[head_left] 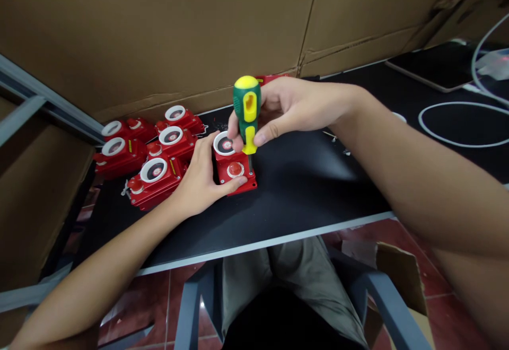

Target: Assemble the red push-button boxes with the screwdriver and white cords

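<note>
A red alarm box with a white-rimmed round sounder and an orange-red dome lies on the black table. My left hand grips its left side, thumb along the front edge beside the dome. In my right hand is a green and yellow screwdriver, held upright between fingers and thumb. Its tip meets the box at a screw near the right front corner. Left of my left hand, several similar red alarm boxes stand grouped together.
Cardboard walls off the back of the table. A flat dark tablet-like device and a looped white cable lie at the right. Small loose screws are near my right forearm. A metal frame borders the left side.
</note>
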`<state>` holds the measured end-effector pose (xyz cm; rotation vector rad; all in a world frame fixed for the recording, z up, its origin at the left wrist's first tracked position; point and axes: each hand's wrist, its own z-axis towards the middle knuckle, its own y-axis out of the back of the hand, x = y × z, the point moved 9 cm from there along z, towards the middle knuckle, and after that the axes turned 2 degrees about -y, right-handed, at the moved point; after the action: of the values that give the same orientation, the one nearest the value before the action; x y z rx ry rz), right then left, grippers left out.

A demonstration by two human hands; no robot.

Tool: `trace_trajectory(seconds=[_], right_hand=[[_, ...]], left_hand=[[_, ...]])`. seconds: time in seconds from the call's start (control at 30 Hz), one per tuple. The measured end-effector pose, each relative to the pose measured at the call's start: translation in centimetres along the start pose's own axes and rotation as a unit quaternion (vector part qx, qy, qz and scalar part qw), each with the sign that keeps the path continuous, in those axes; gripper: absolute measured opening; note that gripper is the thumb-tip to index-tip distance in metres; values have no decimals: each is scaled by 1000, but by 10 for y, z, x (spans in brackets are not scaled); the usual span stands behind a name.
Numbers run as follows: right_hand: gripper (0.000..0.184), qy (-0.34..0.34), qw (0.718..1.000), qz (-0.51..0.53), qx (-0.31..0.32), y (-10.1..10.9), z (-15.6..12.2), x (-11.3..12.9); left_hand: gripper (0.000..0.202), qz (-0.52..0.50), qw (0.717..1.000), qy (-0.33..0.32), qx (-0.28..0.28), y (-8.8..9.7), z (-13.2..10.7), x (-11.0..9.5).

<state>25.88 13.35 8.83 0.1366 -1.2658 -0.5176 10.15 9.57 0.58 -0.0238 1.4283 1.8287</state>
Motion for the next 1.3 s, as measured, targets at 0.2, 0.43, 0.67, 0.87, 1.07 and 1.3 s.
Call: trace_trajectory(seconds=[0.2, 0.43, 0.67, 0.87, 1.07, 1.3], right_hand=[[36, -18, 999, 6, -33, -4, 5, -2], [31, -37, 996, -27, -81, 2, 6, -4], [34, -19, 990, -72, -118, -2, 10, 2], [41, -41, 978, -116, -168, 0, 9, 6], [36, -31, 975, -134, -176, 0, 9, 10], [48, 21, 992, -59, -110, -5, 11, -2]], left_hand=[[106, -10, 1000, 2, 5, -1, -1, 1], [98, 8, 1000, -9, -15, 0, 0, -1], [88, -1, 1000, -21, -12, 2, 1, -5], [90, -7, 1000, -9, -9, 1, 1, -3], [98, 3, 1000, -6, -14, 1, -1, -1], [93, -3, 1000, -27, -10, 0, 1, -7]])
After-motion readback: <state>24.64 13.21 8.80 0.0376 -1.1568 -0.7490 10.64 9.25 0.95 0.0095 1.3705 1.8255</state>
